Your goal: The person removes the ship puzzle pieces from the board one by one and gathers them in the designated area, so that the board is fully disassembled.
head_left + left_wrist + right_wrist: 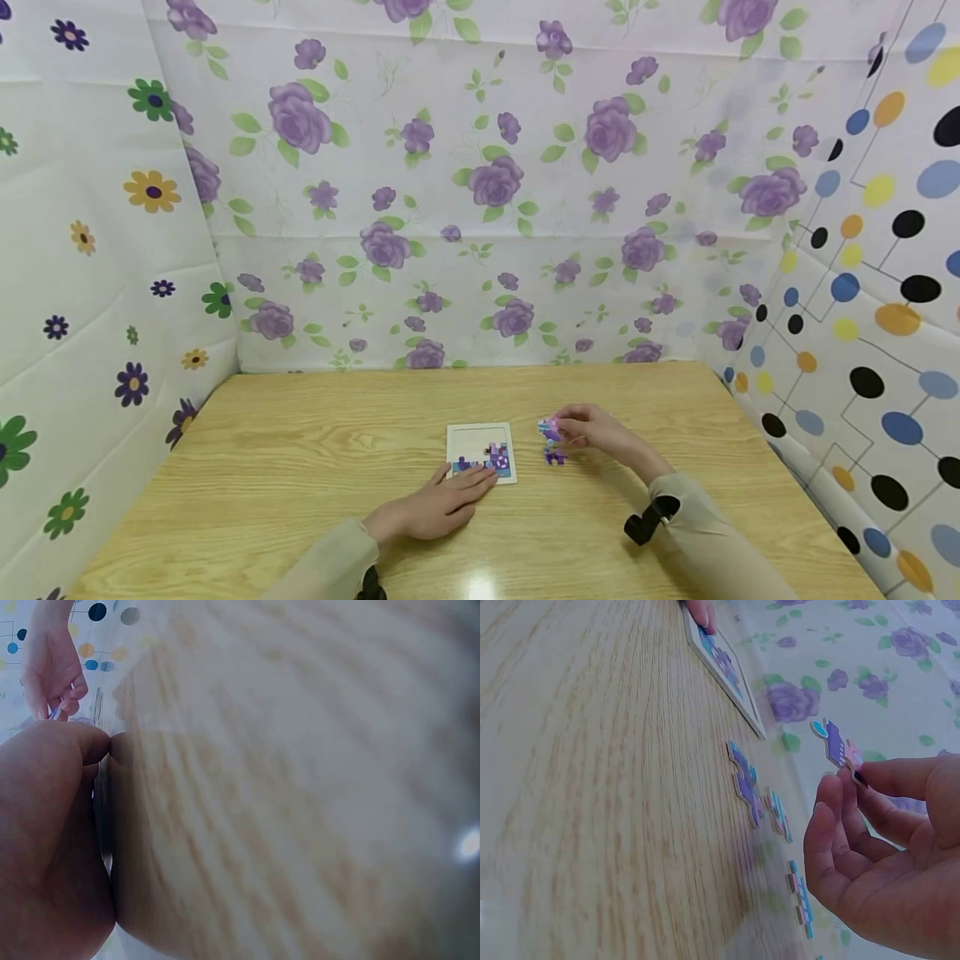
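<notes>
My left hand (438,507) lies flat with straight fingers over the near edge of a white-framed jigsaw tray (471,440). Purple and blue pieces (498,457) fill the tray's near side, partly covered by my fingers; the far part shows bare backing. To the tray's right, my right hand (596,431) pinches a jigsaw piece (835,745) between thumb and fingers, raised above the table. That piece is purple, pink and turquoise. Below it, loose jigsaw pieces (745,787) lie on the wood. The left wrist view shows mostly the side of my left hand (45,840).
The wooden table (315,433) reaches back to a curtain with purple roses (495,179). Patterned cloths hang at both sides, flowers on the left and coloured dots (866,382) on the right. Black wrist straps (651,520) sit over the sleeves.
</notes>
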The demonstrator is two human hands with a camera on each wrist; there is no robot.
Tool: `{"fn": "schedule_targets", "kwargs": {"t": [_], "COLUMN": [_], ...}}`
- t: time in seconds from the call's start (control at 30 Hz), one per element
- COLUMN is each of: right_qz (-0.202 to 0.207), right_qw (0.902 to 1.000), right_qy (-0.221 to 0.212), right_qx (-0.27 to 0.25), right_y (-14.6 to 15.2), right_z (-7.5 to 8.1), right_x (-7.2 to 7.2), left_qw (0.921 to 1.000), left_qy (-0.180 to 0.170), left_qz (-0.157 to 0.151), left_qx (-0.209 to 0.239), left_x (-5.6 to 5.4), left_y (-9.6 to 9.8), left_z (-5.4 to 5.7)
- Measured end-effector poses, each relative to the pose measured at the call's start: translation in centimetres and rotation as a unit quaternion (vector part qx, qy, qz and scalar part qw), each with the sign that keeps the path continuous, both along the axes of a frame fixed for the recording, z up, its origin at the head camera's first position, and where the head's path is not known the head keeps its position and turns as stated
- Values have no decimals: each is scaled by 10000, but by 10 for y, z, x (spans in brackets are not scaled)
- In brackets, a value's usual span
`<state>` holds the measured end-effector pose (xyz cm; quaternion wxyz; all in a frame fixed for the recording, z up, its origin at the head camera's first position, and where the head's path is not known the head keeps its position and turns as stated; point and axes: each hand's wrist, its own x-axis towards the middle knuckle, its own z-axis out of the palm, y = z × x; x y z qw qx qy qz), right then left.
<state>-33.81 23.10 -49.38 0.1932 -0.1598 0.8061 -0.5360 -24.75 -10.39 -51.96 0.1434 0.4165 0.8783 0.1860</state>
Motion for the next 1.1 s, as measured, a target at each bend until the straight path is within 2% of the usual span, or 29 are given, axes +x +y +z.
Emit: {"fn": "schedule_targets", "kwargs": {"t": [0.4,0.6,0.77,1.1], "right_qz": [-25,14,89,17], "right_qw": [9999,9999,9997,9993], "right_qy": [-66,78,35,-44], "right_qx": [-75,141,225,364], "right_y": [12,15,21,33], "right_z": [-3,-5,-4,-7], "right_x": [-1,0,1,-1], "left_qw": [10000,9998,9996,9997], "left_qy": [60,114,251,55], "left_qz": [49,146,90,74], "left_qx": [3,-77,51,-204], "left_x": [0,0,-2,1], "left_y": [0,1,1,2], "left_z": [-1,-3,-8,1]}}
